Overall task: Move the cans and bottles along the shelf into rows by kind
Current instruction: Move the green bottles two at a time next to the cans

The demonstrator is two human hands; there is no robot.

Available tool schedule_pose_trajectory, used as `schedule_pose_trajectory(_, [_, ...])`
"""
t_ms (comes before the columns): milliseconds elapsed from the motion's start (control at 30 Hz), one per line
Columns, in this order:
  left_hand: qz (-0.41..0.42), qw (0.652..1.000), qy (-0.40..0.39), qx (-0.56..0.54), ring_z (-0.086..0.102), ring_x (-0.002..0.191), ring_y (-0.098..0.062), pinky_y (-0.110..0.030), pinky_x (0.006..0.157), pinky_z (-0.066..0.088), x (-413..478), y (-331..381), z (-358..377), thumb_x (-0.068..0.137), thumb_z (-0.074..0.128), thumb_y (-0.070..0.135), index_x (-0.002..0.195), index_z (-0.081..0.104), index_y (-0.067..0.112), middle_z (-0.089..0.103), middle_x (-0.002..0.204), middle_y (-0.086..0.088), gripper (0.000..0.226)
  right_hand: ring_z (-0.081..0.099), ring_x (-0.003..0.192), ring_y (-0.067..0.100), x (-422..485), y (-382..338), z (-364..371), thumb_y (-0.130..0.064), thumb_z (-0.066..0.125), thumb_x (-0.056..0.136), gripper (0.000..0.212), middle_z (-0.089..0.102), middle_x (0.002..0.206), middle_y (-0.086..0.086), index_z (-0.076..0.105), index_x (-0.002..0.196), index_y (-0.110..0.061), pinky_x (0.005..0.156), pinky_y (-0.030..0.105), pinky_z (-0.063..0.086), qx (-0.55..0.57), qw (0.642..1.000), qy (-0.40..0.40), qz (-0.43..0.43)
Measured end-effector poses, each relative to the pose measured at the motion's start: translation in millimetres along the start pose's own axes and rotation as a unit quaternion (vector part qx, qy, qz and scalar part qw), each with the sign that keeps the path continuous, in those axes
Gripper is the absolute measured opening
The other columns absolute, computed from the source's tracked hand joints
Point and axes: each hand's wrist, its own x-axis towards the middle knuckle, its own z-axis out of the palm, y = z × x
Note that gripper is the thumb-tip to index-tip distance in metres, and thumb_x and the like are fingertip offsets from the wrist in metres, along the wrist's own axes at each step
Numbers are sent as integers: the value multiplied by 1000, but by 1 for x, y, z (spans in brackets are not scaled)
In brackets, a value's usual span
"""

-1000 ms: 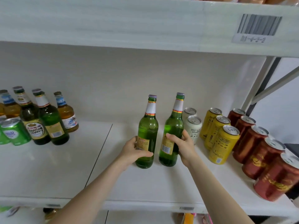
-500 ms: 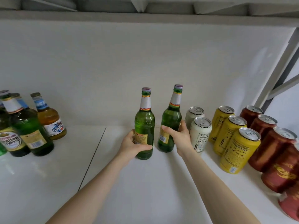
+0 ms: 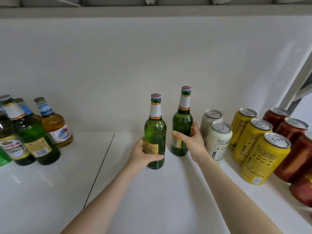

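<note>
At far left, a cluster of bottles stands on the shelf. Mid-shelf, our left hand wraps the nearer green bottle low down. Our right hand grasps the farther green bottle, just beside the white cans. Yellow cans, then red cans, follow in rows.

Embossed "ANJING" on the nearer middle green bottle
</note>
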Motion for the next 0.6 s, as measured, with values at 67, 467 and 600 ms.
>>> schedule_pose_trajectory(67, [8, 1000, -6, 1, 73, 91, -11, -35, 79, 59, -1, -3, -1, 37, 96, 30, 99, 64, 42, 76, 98, 9, 70, 66, 101, -2, -2, -1, 1, -18, 86, 73, 60, 71, 108, -17, 55, 122, -33, 86, 25, 51, -3, 1000, 7, -5])
schedule_pose_trajectory(467, [20, 999, -33, 10, 71, 98, -8, -18, 75, 55, -12, -21, -16, 37, 97, 27, 113, 59, 27, 74, 105, 10, 84, 54, 120, 1, -59, 6, 4, -31, 84, 77, 74, 55, 135, -6, 46, 139, -21, 98, 22, 45, -26, 994, 104, -10])
schedule_pose_trajectory(600, [26, 999, -11, 26, 72, 92, -9, -22, 78, 56, -16, -22, -13, 42, 97, 20, 111, 60, 22, 75, 104, 1, 79, 58, 107, -7, -84, 10, 7, -28, 84, 77, 54, 62, 119, -11, 54, 122, -27, 74, 8, 47, -45, 993, 101, -29])
